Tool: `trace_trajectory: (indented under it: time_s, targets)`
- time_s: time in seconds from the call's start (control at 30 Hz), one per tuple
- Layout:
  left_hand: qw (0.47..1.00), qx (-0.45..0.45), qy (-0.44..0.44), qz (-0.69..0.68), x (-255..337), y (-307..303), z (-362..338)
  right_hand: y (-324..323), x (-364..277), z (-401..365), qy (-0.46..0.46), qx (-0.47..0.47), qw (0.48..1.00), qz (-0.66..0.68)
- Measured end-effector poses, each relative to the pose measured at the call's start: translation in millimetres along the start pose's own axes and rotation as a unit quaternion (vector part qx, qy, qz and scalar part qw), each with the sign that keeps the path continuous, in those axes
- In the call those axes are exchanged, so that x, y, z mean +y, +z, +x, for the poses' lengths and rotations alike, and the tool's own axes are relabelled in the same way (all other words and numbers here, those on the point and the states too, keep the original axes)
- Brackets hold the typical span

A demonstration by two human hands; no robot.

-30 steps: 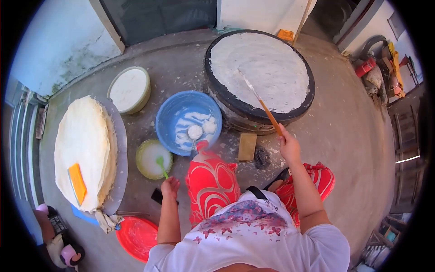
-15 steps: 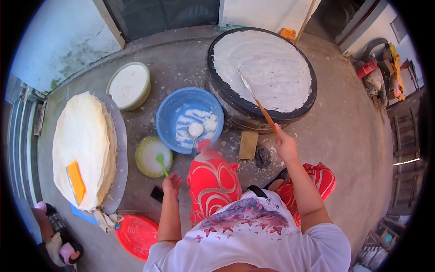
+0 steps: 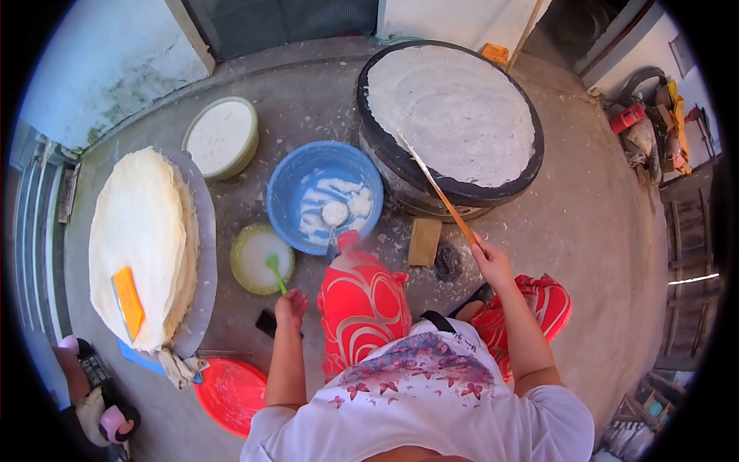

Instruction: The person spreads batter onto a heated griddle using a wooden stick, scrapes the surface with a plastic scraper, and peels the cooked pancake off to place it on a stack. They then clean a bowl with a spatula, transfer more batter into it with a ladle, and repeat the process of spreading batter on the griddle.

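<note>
Diagonally over the griddle (image 3: pixel 372 137) rim extends the spatula (image 3: pixel 444 198), its handle end closed in the right hand (image 3: pixel 493 263); this long grip presumably keeps the fingers away from heat. The tip lies at the near-left edge of the batter (image 3: pixel 454 108), which covers the griddle almost to its dark rim; contact cannot be told. Lower left, the left hand (image 3: pixel 292 308) is half curled at the end of a green handle (image 3: pixel 279 281) slanting out of the bowl (image 3: pixel 258 290); whether it grips or merely touches cannot be told. Between bowl and griddle, the basin (image 3: pixel 286 165) holds a ladle (image 3: pixel 335 214), probably placed for easy reach. Farther left, a scraper (image 3: pixel 128 302) rests on stacked sheets (image 3: pixel 138 223).
</note>
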State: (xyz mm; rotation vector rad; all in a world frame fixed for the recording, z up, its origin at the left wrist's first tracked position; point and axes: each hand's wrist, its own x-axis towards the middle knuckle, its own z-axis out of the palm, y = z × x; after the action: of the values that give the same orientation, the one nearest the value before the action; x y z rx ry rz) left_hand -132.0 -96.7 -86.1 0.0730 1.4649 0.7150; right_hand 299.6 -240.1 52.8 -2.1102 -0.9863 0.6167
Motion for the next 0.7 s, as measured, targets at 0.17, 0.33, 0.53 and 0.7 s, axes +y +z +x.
trace_trajectory:
  time_s: [0.17,0.33,0.53,0.7]
  targets:
    - [1.0,0.009,-0.004,0.0,0,2,1,5,-8,20,0.094,-0.012,0.994,0.047]
    - [1.0,0.011,0.021,-0.011,0,2,-1,0,-22,31,0.096,0.039,0.979,0.177]
    - [0.764,0.181,0.404,0.47,-24,-29,55,1,-99,21,-0.068,-0.099,0.98,0.161]
    - [0.598,0.316,0.272,0.684,-19,1,26,44,-126,37,-0.201,-0.238,0.947,0.083]
